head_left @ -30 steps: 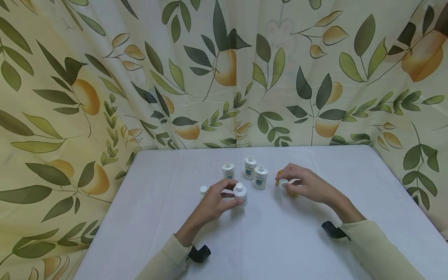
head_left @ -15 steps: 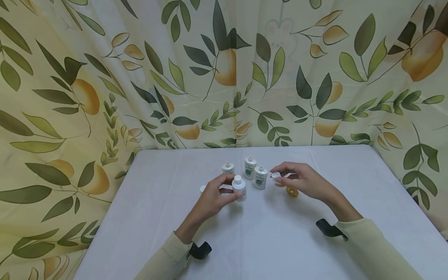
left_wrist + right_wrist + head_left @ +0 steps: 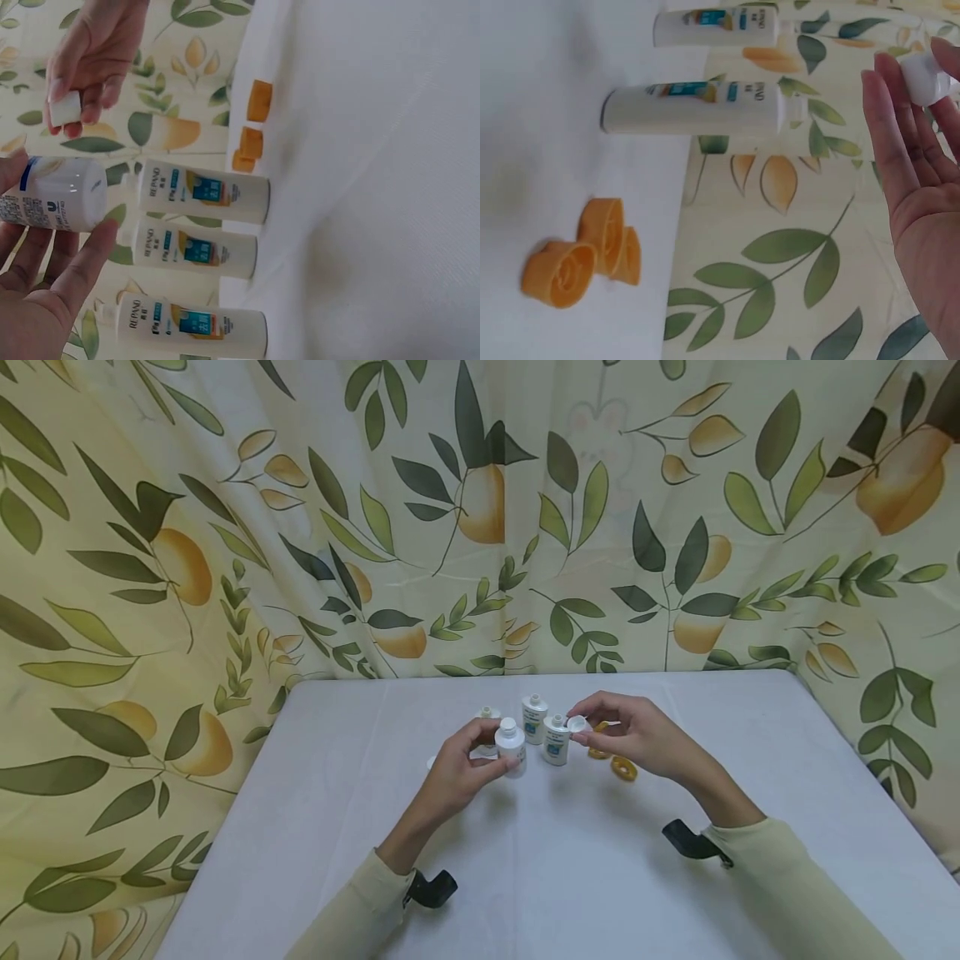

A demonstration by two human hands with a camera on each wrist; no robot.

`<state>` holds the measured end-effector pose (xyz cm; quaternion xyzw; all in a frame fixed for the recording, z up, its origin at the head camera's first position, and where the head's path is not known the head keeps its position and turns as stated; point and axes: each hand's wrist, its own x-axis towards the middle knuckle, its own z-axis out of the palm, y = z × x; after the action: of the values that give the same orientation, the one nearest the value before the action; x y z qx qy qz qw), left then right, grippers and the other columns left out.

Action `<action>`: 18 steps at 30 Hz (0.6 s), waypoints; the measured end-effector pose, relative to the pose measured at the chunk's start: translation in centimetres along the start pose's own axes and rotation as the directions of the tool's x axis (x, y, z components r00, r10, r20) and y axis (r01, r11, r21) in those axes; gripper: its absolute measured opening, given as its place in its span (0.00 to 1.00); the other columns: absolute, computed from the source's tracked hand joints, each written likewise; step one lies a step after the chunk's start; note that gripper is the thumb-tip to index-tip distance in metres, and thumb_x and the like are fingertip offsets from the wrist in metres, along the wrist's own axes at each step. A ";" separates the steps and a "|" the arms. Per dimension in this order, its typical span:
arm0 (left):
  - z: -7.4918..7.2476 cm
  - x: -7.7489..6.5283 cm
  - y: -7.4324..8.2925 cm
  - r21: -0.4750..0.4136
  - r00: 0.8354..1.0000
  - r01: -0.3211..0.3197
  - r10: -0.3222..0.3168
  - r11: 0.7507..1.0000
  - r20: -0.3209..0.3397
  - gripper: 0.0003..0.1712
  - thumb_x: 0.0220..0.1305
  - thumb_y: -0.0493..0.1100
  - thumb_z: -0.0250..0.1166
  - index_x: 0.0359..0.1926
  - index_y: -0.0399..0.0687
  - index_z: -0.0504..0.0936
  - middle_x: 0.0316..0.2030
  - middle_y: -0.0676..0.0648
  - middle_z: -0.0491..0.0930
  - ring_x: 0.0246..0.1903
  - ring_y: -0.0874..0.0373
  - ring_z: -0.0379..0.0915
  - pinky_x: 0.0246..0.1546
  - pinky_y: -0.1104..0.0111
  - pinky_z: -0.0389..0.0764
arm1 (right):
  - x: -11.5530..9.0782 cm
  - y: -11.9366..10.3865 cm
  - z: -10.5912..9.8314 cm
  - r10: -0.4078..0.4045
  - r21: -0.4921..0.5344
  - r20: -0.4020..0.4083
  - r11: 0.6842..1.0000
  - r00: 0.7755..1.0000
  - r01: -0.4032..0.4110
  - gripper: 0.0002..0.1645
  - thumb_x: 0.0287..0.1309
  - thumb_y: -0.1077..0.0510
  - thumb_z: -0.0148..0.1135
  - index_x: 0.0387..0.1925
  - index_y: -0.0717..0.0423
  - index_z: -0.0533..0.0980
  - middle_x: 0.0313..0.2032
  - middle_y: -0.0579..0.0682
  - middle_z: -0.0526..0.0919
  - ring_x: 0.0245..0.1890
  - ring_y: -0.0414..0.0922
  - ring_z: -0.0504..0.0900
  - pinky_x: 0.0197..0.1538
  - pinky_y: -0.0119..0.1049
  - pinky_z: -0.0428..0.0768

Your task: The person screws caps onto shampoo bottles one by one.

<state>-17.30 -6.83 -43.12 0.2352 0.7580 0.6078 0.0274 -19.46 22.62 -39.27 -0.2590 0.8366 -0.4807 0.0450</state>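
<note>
My left hand [image 3: 453, 772] holds a small white bottle [image 3: 510, 747] above the table, upright, thumb on one side and fingers on the other. In the left wrist view that bottle [image 3: 64, 191] shows a blue stripe and small print. My right hand [image 3: 648, 739] pinches a white cap [image 3: 577, 724] between thumb and fingertips, raised near the front standing bottle. In the right wrist view the cap [image 3: 925, 77] is partly covered by the thumb. Three white labelled pump-less bottles stand behind: one front right [image 3: 556, 743], one farther back [image 3: 535, 718], one partly hidden by the left hand [image 3: 487, 713].
Several orange ring-like pieces [image 3: 559, 274] lie close together on the white table [image 3: 577, 877], below the right hand. A small white object [image 3: 431, 763] shows just left of the left hand, mostly hidden. A leaf-patterned curtain [image 3: 442, 568] hangs behind the table.
The right hand has lifted the white cap up and leftward from the orange pieces, which are now uncovered. The left hand has risen slightly with its bottle, farther from the table's front.
</note>
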 end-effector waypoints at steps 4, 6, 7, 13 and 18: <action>0.0 0.3 0.1 -0.007 1.000 -0.021 0.021 1.000 -0.010 0.27 0.64 0.38 0.72 0.63 0.46 0.76 0.57 0.48 0.77 0.57 0.51 0.76 0.51 0.68 0.85 | 0.5 -0.7 0.1 -0.040 -0.053 -0.008 0.998 0.999 0.040 0.17 0.64 0.53 0.70 0.54 0.50 0.81 0.51 0.44 0.84 0.48 0.44 0.84 0.51 0.33 0.85; 0.0 0.4 0.2 -0.006 1.000 -0.025 0.025 1.000 -0.017 0.27 0.64 0.37 0.72 0.63 0.46 0.76 0.57 0.48 0.77 0.56 0.51 0.76 0.51 0.68 0.85 | 0.7 -1.1 0.1 -0.068 -0.064 -0.011 0.996 0.998 0.067 0.18 0.65 0.54 0.69 0.55 0.48 0.82 0.51 0.45 0.84 0.48 0.43 0.84 0.52 0.33 0.85; 0.0 0.4 0.2 -0.005 0.999 -0.027 0.027 1.000 -0.020 0.27 0.64 0.37 0.72 0.63 0.46 0.76 0.57 0.48 0.78 0.56 0.52 0.77 0.51 0.68 0.85 | 0.8 -1.2 0.2 -0.084 -0.062 -0.012 0.995 0.996 0.083 0.18 0.65 0.55 0.69 0.56 0.47 0.82 0.51 0.46 0.84 0.48 0.43 0.84 0.51 0.33 0.85; 0.2 0.7 0.7 0.012 0.999 -0.022 0.023 1.000 -0.046 0.29 0.63 0.38 0.73 0.65 0.46 0.76 0.58 0.47 0.78 0.56 0.51 0.77 0.54 0.66 0.84 | 1.2 -2.4 0.4 -0.162 -0.047 -0.026 0.986 0.986 0.161 0.22 0.67 0.59 0.66 0.61 0.47 0.80 0.51 0.46 0.81 0.47 0.41 0.80 0.48 0.30 0.84; 0.3 0.9 1.1 -0.023 0.998 -0.020 0.018 1.000 -0.062 0.29 0.63 0.37 0.72 0.64 0.43 0.74 0.58 0.44 0.77 0.56 0.49 0.77 0.54 0.65 0.84 | 1.5 -3.7 0.6 -0.215 -0.069 -0.032 0.975 0.976 0.213 0.24 0.68 0.62 0.64 0.65 0.49 0.77 0.53 0.47 0.78 0.46 0.42 0.76 0.40 0.31 0.80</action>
<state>-17.64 -6.01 -41.92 0.2233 0.7489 0.6239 0.0010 -19.15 19.96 -36.23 -0.3394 0.8198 -0.4601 -0.0320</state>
